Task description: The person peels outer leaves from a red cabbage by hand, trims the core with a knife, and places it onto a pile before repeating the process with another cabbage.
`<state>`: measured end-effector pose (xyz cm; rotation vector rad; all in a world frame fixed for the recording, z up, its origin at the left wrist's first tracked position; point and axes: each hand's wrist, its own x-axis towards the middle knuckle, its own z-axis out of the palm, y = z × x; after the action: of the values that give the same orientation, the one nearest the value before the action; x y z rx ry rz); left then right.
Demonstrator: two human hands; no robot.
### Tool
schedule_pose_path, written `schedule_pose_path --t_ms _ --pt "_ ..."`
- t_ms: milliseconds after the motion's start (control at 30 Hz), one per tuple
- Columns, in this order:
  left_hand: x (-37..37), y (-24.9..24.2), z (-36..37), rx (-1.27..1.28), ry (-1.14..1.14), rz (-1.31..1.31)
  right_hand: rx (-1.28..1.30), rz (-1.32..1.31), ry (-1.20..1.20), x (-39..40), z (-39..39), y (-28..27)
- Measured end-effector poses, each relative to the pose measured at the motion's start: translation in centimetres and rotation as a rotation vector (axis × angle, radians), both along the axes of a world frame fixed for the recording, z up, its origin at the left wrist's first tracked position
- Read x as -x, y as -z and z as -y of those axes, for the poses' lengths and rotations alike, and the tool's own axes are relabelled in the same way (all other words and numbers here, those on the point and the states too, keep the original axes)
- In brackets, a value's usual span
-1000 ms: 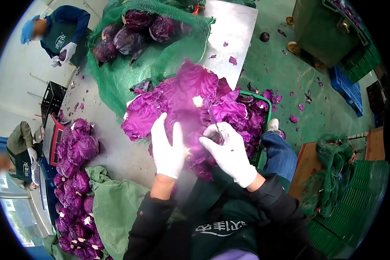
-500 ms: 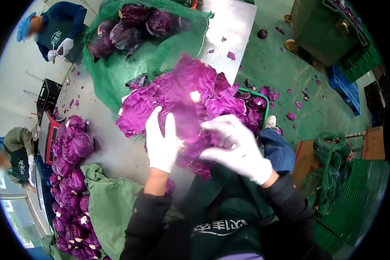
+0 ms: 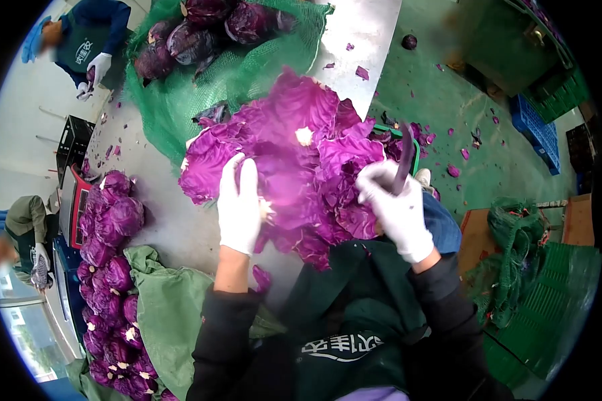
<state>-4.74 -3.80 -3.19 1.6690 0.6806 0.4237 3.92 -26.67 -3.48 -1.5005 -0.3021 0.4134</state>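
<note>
A big red cabbage (image 3: pixel 294 154) with loose purple outer leaves and a white stem end rests on the steel table (image 3: pixel 174 227) in front of me. My left hand (image 3: pixel 239 207), in a white glove, lies flat on the cabbage's left side. My right hand (image 3: pixel 394 207), also gloved, is closed on a knife (image 3: pixel 404 160) whose dark blade points up, at the cabbage's right edge beside the peeled leaves.
A green net sack (image 3: pixel 234 73) of dark cabbages lies behind. Trimmed cabbages (image 3: pixel 110 254) are heaped at the left near a red scale (image 3: pixel 73 200). A green crate (image 3: pixel 415 150) of leaf scraps stands at the table's right. Other workers stand at the far left.
My right hand has moved from the middle of the cabbage out to its right edge, with the knife blade now raised. My left hand has stayed on the cabbage.
</note>
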Motion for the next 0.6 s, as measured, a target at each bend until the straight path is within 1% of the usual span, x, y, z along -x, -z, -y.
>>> schedule_pose_path --t_ms 33,67,100,133,167,233,267,300,367,400,433,467,533,567,600 --pt "-0.2 0.6 -0.4 0.005 0.020 0.084 0.009 0.028 0.034 -0.2 0.1 -0.2" --pt "-0.2 0.9 -0.8 0.067 0.004 0.046 0.014 0.062 0.069 -0.4 0.2 -0.4" --pt "-0.4 -0.1 -0.7 0.130 -0.013 0.008 0.001 0.143 0.008 0.3 -0.1 -1.2" --pt "-0.7 -0.8 -0.5 0.157 -0.028 -0.024 0.145 0.366 -0.065 0.8 -0.4 -1.6" --pt "-0.9 -1.1 -0.2 0.185 -0.041 -0.057 0.158 0.585 -0.065 1.6 -1.4 -1.4" --pt "-1.4 -1.1 0.3 0.084 -0.056 -0.073 0.234 0.819 -0.118 3.5 -3.3 -1.5" --pt "-1.1 -0.4 -0.1 -0.003 -0.022 -0.042 0.297 0.828 -0.172 4.4 -4.0 -1.8" --pt "-0.9 0.4 -0.4 -0.090 0.008 -0.009 0.285 0.894 -0.120 4.9 -5.0 -0.7" --pt "-0.3 1.5 -1.1 -0.111 0.076 0.036 0.189 0.897 -0.166 4.7 -4.4 0.6" --pt "-0.4 1.1 -1.2 -0.086 0.077 0.019 0.143 0.901 -0.188 4.4 -4.1 0.9" --pt "-0.4 0.7 -1.2 -0.062 0.078 0.003 0.087 0.888 -0.118 4.7 -4.1 1.1" --pt "-0.4 0.7 -1.6 -0.109 0.089 -0.006 -0.016 0.891 -0.023 4.6 -3.8 1.0" --pt "-0.7 0.9 -2.4 0.032 0.076 -0.040 0.013 0.744 0.049 3.8 -1.9 1.8" --pt "-0.8 1.0 -3.1 0.215 0.049 -0.069 0.077 0.552 0.110 3.7 -1.2 1.8" --pt "-0.8 1.1 -3.6 0.395 0.020 -0.101 0.102 0.451 0.145 2.8 -0.6 2.0"
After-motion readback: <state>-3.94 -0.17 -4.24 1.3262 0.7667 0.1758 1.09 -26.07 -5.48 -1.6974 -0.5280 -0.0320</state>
